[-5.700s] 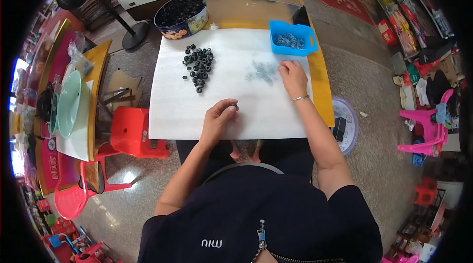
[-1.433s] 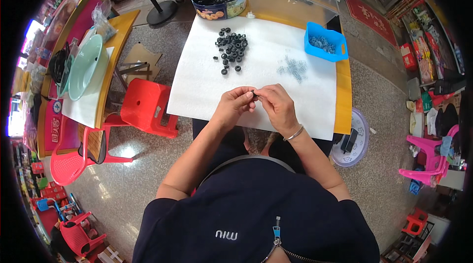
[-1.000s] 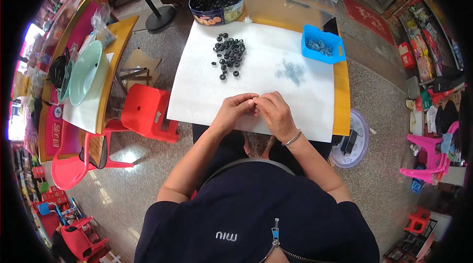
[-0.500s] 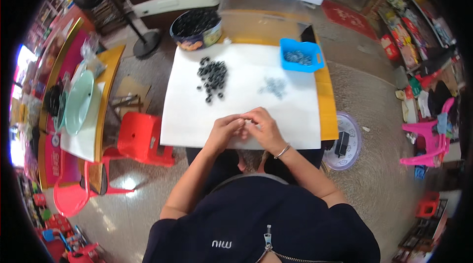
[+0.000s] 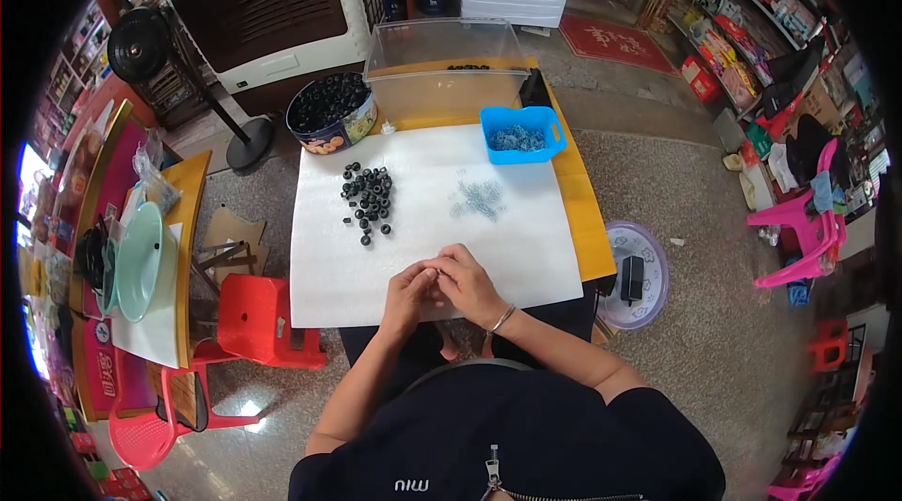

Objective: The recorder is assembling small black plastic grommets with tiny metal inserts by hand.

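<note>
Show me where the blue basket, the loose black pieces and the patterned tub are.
Blue basket (image 5: 522,157): head view, on its near outer wall.
Loose black pieces (image 5: 377,190): head view, mid-pile.
Patterned tub (image 5: 342,137): head view, on its outer side.

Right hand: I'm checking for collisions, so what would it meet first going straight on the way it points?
Most likely the left hand: the right hand points forward-left at it, and the two touch or nearly touch; the exact depth is unclear.
</note>
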Demonstrator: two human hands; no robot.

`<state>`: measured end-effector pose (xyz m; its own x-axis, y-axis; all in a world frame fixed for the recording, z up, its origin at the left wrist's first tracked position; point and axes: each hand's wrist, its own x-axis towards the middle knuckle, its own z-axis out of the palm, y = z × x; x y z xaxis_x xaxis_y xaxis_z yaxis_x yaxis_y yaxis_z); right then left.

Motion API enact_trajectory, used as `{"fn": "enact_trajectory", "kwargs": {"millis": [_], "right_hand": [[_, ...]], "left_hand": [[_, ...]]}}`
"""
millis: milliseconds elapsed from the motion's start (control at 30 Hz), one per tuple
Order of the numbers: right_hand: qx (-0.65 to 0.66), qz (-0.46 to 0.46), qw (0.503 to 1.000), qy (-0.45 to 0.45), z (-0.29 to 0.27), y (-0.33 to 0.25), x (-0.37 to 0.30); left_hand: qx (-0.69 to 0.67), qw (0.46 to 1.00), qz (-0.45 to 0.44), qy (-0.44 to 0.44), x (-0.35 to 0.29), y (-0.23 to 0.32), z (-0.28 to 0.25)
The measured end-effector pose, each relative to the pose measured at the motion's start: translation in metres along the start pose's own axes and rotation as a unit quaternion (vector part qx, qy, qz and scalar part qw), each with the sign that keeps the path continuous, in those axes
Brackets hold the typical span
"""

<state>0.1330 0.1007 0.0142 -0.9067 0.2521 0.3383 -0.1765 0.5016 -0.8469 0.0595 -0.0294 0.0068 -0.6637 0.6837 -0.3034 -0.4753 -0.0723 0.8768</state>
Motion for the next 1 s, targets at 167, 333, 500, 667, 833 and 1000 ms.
{"fn": "enact_trajectory", "kwargs": {"millis": [167, 333, 500, 667, 833, 1000], "right_hand": [[0.147, 0.104, 0.984, 0.012, -0.002, 0.004, -0.002], [0.321, 0.240, 0.913, -0.079, -0.007, -0.025, 0.004], [0.212, 0.137, 0.965, 0.063, -0.003, -0.047, 0.002], [0.152, 0.046, 0.979, 0.127, -0.004, -0.064, 0.007], [0.162, 0.054, 0.979, 0.110, -0.005, -0.058, 0.007], [0.226, 0.121, 0.967, 0.005, -0.022, -0.067, 0.011]], "left_hand": [[-0.064, 0.998, -0.010, -0.007, -0.006, 0.013, 0.010], [-0.128, 0.987, -0.014, -0.095, -0.005, 0.008, 0.011], [-0.090, 0.995, -0.004, -0.048, -0.029, 0.037, 0.049], [-0.021, 0.997, 0.059, -0.050, -0.036, 0.040, 0.054], [-0.083, 0.996, 0.024, -0.038, -0.034, 0.047, 0.059], [-0.213, 0.975, 0.013, -0.061, -0.021, 0.033, 0.042]]}}
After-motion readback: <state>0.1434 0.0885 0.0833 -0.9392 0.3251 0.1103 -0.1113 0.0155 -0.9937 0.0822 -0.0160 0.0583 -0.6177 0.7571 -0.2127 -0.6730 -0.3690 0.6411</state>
